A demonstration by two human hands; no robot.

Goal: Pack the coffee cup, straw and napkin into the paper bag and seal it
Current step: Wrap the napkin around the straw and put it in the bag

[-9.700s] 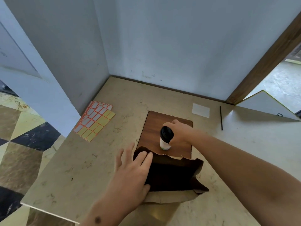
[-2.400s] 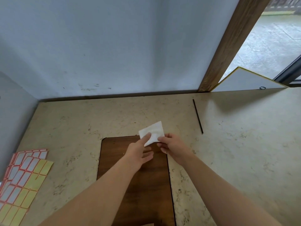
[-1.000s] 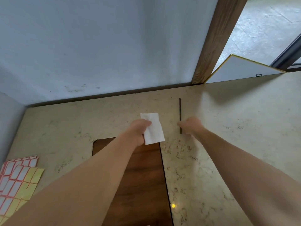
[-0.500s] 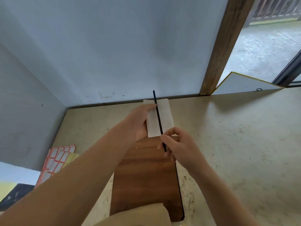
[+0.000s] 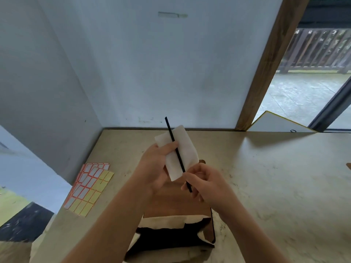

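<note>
Straw [image 5: 175, 150], thin, stiff and light, lies across soft floppy napkin [image 5: 177, 152] held by left hand [image 5: 157, 164], thumb pinning both, while right hand [image 5: 207, 184] pinches its 5 o'clock end; best gripped together mid-length; open paper bag [image 5: 171, 238] sits at 6 o'clock.

Left hand [image 5: 155, 164] raised, fingers [image 5: 171, 146] curled, right hand [image 5: 207, 182] beside it, pinching

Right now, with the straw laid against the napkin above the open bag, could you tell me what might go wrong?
1. The straw is only pinched near its lower end by the right hand; it could slip off the napkin.
2. The left hand holds the napkin by one edge; it may flop.
3. The paper bag mouth looks narrow and unsupported; both could miss.
</note>
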